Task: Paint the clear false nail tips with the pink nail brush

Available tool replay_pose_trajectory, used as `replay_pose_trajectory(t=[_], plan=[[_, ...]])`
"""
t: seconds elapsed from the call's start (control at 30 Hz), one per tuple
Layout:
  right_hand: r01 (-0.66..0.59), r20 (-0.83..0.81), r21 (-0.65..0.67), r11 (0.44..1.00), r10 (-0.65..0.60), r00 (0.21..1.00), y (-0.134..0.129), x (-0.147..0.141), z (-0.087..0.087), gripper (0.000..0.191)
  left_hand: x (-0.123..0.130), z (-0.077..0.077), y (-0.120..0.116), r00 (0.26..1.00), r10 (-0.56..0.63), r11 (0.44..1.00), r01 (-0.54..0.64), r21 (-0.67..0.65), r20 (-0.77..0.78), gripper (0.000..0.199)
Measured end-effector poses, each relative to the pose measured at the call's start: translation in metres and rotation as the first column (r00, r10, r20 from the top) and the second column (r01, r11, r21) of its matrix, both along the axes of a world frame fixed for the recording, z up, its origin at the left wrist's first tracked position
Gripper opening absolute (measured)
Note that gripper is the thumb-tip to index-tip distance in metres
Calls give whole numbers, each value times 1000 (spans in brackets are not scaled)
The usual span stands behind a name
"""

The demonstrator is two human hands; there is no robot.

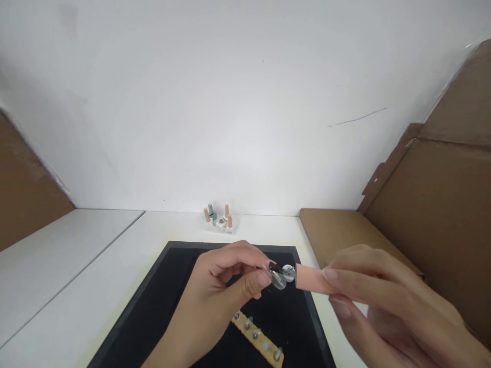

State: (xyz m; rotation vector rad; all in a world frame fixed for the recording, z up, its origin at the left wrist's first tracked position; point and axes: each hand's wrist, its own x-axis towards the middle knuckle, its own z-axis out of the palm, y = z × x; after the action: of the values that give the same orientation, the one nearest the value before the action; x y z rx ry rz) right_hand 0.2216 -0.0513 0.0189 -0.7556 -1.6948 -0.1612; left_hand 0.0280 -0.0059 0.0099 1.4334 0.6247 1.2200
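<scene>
My left hand (218, 296) pinches a clear false nail tip (279, 280) between thumb and forefinger, over the black mat. My right hand (387, 301) grips the pink cap of a nail polish brush (311, 279), held almost level. The dark bristles of that brush lie at the false nail, near my left fingertips; I cannot tell how firmly they touch. Beneath my left hand, a yellowish display strip (258, 335) rests on the mat, with several small knobs along it, some carrying clear nail tips. Part of the strip is hidden by my left hand.
A clear holder (220, 228) with several small polish bottles, pink- and grey-capped, stands by the back wall. The black mat (180, 266) covers the middle of the white table (115, 266). Cardboard (337, 230) lies at the right, and brown panels rise on both sides.
</scene>
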Motion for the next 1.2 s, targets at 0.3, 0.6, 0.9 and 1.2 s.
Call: replay_pose_trajectory(t=[0.3, 0.6, 0.9, 1.2], plan=[[-75, 131, -14, 997, 76, 988, 2, 15, 7, 36, 0, -2, 4, 996, 20, 999, -18, -27, 84, 14], [-56, -82, -120, 991, 46, 996, -5, 6, 3, 26, -6, -2, 8, 997, 72, 997, -73, -26, -23, 17], [-378, -301, -190, 906, 313, 901, 6, 16, -10, 11, -8, -7, 10, 999, 31, 999, -32, -24, -33, 24], [-380, -251, -205, 902, 327, 911, 11, 0, -1, 12, -4, -3, 8, 994, 31, 997, -39, -68, -108, 28]])
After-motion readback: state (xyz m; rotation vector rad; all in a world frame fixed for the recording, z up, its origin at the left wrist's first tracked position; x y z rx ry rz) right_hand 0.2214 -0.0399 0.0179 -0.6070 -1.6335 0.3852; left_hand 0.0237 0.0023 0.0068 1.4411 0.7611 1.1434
